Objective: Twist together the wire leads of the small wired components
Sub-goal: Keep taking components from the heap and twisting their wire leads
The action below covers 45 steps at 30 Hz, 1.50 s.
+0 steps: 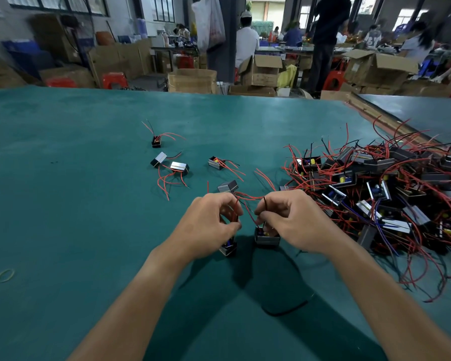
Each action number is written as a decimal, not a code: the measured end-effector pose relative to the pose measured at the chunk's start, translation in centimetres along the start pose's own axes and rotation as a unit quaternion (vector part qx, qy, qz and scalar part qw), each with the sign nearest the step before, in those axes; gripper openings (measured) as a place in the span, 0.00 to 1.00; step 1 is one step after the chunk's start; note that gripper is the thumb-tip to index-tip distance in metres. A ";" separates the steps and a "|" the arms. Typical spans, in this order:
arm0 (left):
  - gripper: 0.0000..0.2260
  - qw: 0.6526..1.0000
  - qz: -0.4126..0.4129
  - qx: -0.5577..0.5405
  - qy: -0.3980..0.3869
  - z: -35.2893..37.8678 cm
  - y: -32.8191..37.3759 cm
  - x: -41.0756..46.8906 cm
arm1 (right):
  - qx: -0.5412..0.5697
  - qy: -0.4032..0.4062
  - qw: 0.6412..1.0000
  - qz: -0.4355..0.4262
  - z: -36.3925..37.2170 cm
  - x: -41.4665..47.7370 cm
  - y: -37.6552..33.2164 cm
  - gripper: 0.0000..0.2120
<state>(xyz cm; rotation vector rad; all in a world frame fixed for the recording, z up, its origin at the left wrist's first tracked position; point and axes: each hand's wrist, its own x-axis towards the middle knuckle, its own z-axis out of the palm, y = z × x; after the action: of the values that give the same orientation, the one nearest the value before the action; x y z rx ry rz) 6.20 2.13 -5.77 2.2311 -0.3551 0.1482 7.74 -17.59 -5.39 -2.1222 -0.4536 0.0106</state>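
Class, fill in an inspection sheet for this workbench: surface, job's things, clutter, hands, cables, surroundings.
Surface: green mat covering the table.
Job's things: left component and right component sit below the hands; five loose components lie beyond; a tangled pile sits at right.
Clutter: rubber band near the left edge.
Hands: left hand pinches red leads; right hand pinches a black lead; fingers curled.
Cables: black cable loops on the mat between the forearms.
Surroundings: cardboard boxes, red stools, people at far benches.
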 end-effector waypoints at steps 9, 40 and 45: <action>0.07 1.000 -0.014 -0.025 0.005 0.1 0.3 0.0 | 0.061 -0.026 0.996 0.066 0.4 0.1 -0.6 0.12; 0.07 0.989 -0.054 -0.140 -0.001 0.3 0.5 -0.1 | -0.089 0.042 0.993 -0.065 0.2 0.0 0.2 0.04; 0.06 0.982 -0.061 -0.177 0.012 0.5 0.7 0.0 | -0.103 0.059 0.991 -0.067 0.2 -0.1 -0.1 0.10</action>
<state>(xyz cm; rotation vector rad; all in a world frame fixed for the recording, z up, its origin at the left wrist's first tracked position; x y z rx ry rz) 5.99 1.27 -5.58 1.8913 -0.2103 0.0422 7.59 -17.42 -5.45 -2.2748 -0.5457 -0.2463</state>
